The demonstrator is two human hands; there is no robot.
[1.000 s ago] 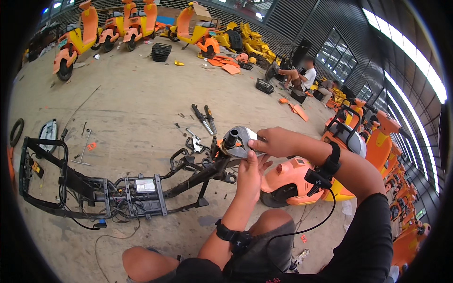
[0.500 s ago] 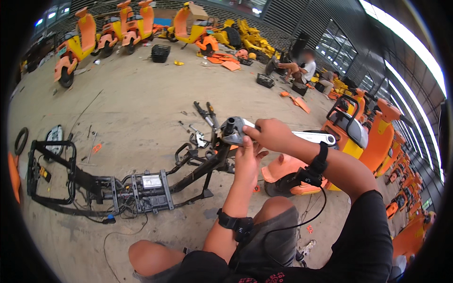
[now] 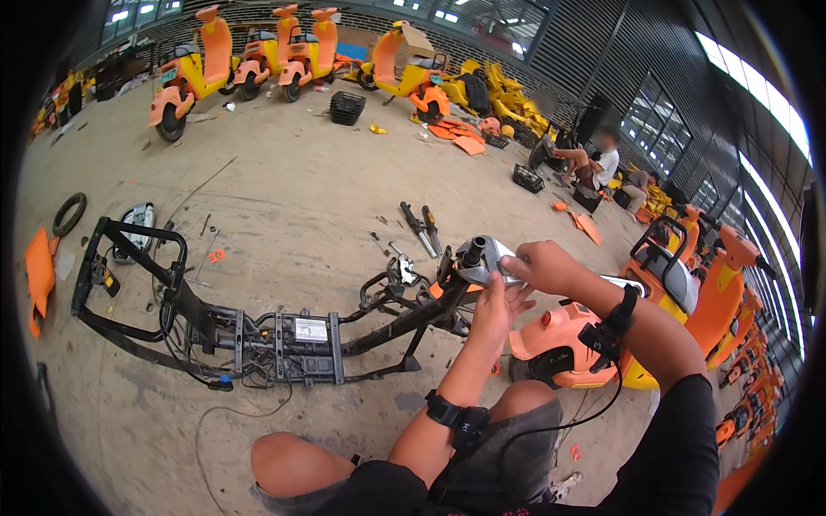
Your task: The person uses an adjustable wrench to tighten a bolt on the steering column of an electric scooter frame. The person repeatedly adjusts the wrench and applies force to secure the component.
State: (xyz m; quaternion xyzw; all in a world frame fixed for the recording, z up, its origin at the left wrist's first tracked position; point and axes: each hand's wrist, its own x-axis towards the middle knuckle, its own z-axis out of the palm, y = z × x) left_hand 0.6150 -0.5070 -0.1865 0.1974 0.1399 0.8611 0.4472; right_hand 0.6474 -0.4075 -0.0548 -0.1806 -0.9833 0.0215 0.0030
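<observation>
A stripped black scooter frame (image 3: 258, 331) lies on the concrete floor in front of me, with wiring along its middle. At its front end a grey metal bracket (image 3: 482, 258) sits on the black steering tube. My right hand (image 3: 544, 267) grips the bracket's right side. Just below it, my left hand (image 3: 495, 310) has its fingers up against the bracket's underside. Both wrists wear black bands, and a cable runs from the right one.
An orange scooter body part (image 3: 559, 348) lies by my right knee. Two fork tubes (image 3: 419, 228) and small tools lie on the floor beyond the frame. Orange scooters (image 3: 198, 73) line the far side. People sit at the back right (image 3: 602, 168). A tyre (image 3: 69, 213) lies at left.
The view has shifted slightly, with the frame now lower and more central. Both hands stay on the grey bracket at the steering tube; my right hand has closed further over its right side.
</observation>
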